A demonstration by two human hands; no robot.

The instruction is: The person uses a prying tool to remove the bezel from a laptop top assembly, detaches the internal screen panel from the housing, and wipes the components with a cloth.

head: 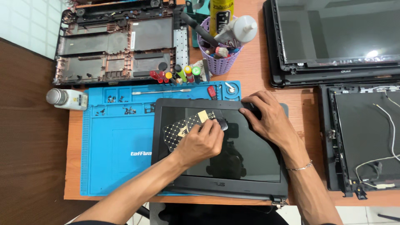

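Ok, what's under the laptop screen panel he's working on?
A blue repair mat lies under the screen panel's left part, on the wooden desk. Whatever is beneath its middle is covered.

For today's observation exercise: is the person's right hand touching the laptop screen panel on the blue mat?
Touching. The head view shows the right hand pressed flat on the top right corner of the laptop screen panel.

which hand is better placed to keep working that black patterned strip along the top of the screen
Left. The left hand already pinches the patterned strip over the screen panel; the right hand presses the panel's top right edge, steadying it.
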